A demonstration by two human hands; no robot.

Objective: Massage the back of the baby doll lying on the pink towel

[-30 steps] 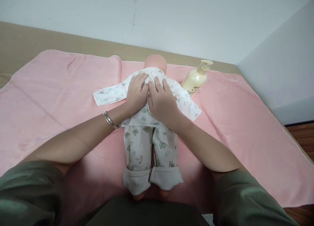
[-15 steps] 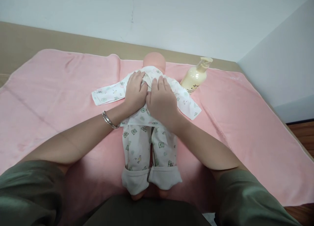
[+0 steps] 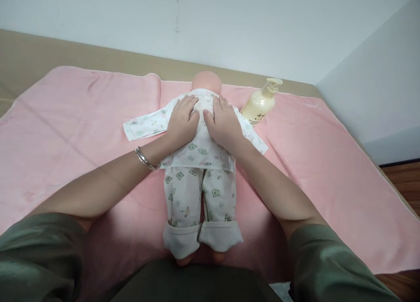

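A baby doll [image 3: 206,82] lies on the pink blanket [image 3: 98,100], its bald head away from me and its feet near my body. It wears a white printed top [image 3: 210,146] and matching pants [image 3: 183,197] with turned-up cuffs. Flat on the left side of the doll's upper body rests my left hand [image 3: 183,123], thumb apart from the fingers. My right hand [image 3: 225,124] lies flat on the right side, thumb pointing inward. A strip of the top shows between the two thumbs. Neither hand grips anything. The doll's face is out of sight.
A pale yellow pump bottle [image 3: 259,105] leans beside the doll's right-hand sleeve, close to my right hand. Behind the blanket runs a tan edge [image 3: 98,52] along a white wall [image 3: 229,26]. Brown wood [image 3: 403,179] shows at the far right.
My right hand has shifted right and turned, from the middle of the doll's upper body to its right side. My left hand stays nearly in place.
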